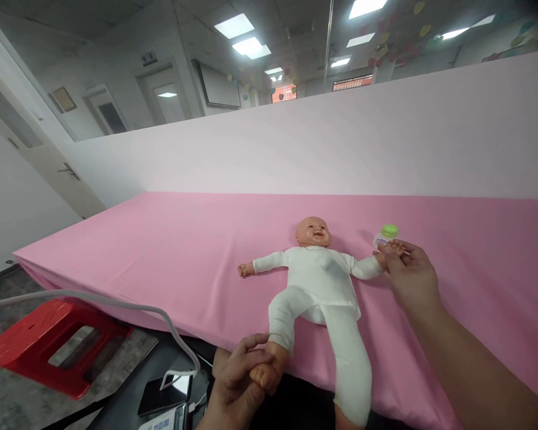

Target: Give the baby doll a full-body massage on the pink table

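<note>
Head view: on the pink-covered tabletop, a baby doll in white clothes lies face up, head at twelve o'clock, its legs reaching over the near edge. Taking clock bearings from its chest, I see the person's left hand at seven, fingers and thumb curled round one bare foot of the doll. At three, the right hand is closed narrowly, pinching the doll's outstretched hand between thumb and fingers. A small jar stands at two, its green lid on; that grip partly hides it, and I can't tell what it contains. Around eight, a dark phone lies below a pale cable, which crosses in front of a red stool.
</note>
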Action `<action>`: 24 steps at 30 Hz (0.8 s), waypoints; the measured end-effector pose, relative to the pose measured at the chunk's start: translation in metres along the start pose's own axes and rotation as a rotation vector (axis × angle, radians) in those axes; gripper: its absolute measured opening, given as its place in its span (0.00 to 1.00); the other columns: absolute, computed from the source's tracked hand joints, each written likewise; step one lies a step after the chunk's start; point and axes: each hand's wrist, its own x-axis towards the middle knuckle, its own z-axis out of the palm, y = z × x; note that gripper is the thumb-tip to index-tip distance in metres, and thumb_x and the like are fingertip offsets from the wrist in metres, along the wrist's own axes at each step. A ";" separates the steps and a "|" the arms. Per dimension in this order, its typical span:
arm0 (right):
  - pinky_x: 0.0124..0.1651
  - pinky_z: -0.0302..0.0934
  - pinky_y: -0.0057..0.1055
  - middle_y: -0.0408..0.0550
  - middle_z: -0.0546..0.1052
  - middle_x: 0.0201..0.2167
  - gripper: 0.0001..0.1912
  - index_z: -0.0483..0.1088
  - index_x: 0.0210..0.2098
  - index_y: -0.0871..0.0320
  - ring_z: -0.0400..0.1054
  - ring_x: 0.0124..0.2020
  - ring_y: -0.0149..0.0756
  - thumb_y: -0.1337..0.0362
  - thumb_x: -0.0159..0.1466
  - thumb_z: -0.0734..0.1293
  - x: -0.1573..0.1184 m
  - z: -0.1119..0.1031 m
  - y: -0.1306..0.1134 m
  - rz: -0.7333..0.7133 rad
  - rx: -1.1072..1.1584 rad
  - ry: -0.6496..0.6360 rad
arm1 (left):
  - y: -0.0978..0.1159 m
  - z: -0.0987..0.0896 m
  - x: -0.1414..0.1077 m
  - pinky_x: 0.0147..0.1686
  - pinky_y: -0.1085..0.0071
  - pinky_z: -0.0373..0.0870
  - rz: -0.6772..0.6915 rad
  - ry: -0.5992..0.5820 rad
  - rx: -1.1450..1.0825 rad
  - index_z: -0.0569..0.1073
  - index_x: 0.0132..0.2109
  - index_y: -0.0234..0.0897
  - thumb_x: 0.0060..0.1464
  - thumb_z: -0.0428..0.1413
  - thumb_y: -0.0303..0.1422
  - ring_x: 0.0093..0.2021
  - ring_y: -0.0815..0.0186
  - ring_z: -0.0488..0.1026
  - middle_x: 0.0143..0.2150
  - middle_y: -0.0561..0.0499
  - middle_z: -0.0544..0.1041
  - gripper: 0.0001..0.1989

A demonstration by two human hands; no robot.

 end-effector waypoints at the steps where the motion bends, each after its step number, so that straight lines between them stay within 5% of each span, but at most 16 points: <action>1: 0.51 0.75 0.42 0.51 0.83 0.49 0.25 0.70 0.58 0.50 0.80 0.48 0.47 0.47 0.65 0.71 -0.006 0.003 -0.006 -0.013 0.022 -0.013 | 0.004 0.001 0.004 0.58 0.55 0.74 0.006 0.008 -0.002 0.80 0.57 0.49 0.65 0.59 0.47 0.61 0.49 0.74 0.64 0.40 0.74 0.18; 4: 0.59 0.70 0.48 0.49 0.83 0.51 0.24 0.71 0.57 0.49 0.78 0.53 0.47 0.48 0.65 0.71 -0.022 0.012 -0.017 -0.102 -0.008 -0.099 | 0.014 0.008 0.021 0.59 0.52 0.73 0.030 0.015 -0.031 0.81 0.56 0.46 0.65 0.59 0.47 0.63 0.46 0.73 0.63 0.39 0.74 0.18; 15: 0.51 0.74 0.42 0.44 0.84 0.48 0.15 0.77 0.53 0.47 0.79 0.47 0.44 0.55 0.70 0.65 -0.049 0.026 -0.027 -0.466 -0.330 -0.516 | 0.030 0.040 0.087 0.65 0.51 0.65 0.139 -0.079 -0.190 0.77 0.59 0.48 0.68 0.57 0.43 0.69 0.50 0.64 0.66 0.43 0.71 0.16; 19: 0.56 0.71 0.47 0.47 0.83 0.51 0.15 0.77 0.53 0.49 0.77 0.52 0.46 0.60 0.71 0.63 -0.052 0.030 -0.028 -0.635 -0.386 -0.589 | 0.029 0.050 0.097 0.64 0.51 0.66 0.116 -0.073 -0.188 0.78 0.57 0.46 0.67 0.58 0.43 0.69 0.50 0.64 0.65 0.43 0.71 0.15; 24: 0.55 0.72 0.49 0.47 0.83 0.51 0.15 0.78 0.53 0.49 0.77 0.52 0.47 0.60 0.72 0.62 -0.055 0.032 -0.030 -0.675 -0.385 -0.620 | 0.022 0.055 0.100 0.63 0.52 0.69 0.114 -0.061 -0.186 0.79 0.56 0.44 0.66 0.60 0.43 0.68 0.49 0.66 0.65 0.41 0.71 0.16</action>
